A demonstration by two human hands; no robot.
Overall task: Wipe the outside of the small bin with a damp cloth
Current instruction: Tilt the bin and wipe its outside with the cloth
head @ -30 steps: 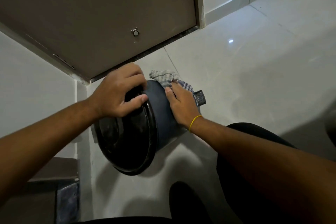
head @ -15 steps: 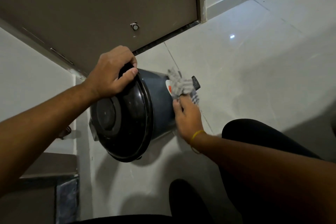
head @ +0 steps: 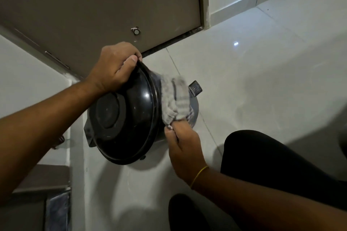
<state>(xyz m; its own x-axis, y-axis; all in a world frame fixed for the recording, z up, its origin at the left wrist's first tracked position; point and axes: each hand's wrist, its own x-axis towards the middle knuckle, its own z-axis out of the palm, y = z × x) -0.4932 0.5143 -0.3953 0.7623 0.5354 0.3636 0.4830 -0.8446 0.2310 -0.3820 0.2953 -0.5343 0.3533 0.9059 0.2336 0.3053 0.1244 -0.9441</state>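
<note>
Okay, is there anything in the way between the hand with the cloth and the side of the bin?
Nothing visible. The right hand pinches the grey checked cloth, which lies directly on the small dark round bin's side wall. The left hand grips the glossy black lid rim, away from it.

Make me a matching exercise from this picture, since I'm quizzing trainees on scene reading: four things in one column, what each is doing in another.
Things:
1. left hand
2. right hand
3. cloth
4. foot pedal

States:
A. draped on the bin's grey side
B. gripping the lid rim
C. pinching the cloth's lower end
D. sticking out beyond the cloth, untouched

Pairs: 1-B, 2-C, 3-A, 4-D
</note>
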